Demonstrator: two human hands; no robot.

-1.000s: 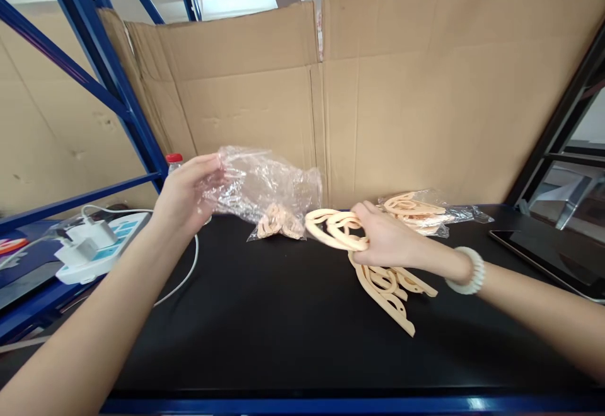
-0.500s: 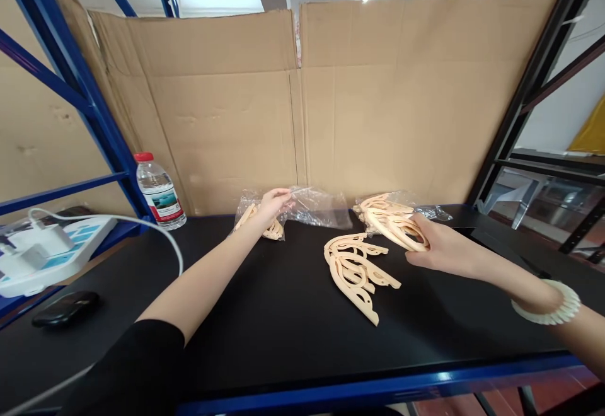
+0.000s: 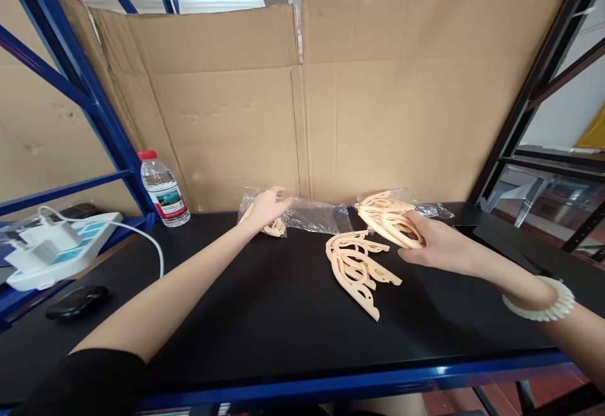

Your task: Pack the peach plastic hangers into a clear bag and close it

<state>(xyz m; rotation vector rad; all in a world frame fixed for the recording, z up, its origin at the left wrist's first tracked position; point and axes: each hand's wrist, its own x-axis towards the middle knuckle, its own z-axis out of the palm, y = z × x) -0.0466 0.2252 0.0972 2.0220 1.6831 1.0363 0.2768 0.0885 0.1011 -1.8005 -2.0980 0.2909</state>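
My right hand (image 3: 432,246) is closed around a bundle of curved beige openwork pieces (image 3: 385,217), held over the back right of the black table. Behind and under the bundle lies a clear plastic bag (image 3: 432,210). A loose cluster of matching beige pieces (image 3: 354,268) rests flat in front, left of that hand. My left hand (image 3: 269,207) is above another clear bag (image 3: 316,215), fingers stretched and thumb apart, and seems to hold nothing. Beige pieces (image 3: 275,227) show inside this bag beside the hand, partly covered by it.
On the left are a water bottle (image 3: 164,190), a white power strip (image 3: 66,261) with plugs and cable, and a black rounded device (image 3: 77,302). A dark flat object (image 3: 496,246) lies behind my right wrist. Cardboard (image 3: 227,113) closes off the back, between rack posts.
My left hand has let the raised bag film drop and moved slightly left and down; the film now lies flatter. My right hand keeps the bundle almost in place. The view shifted slightly.
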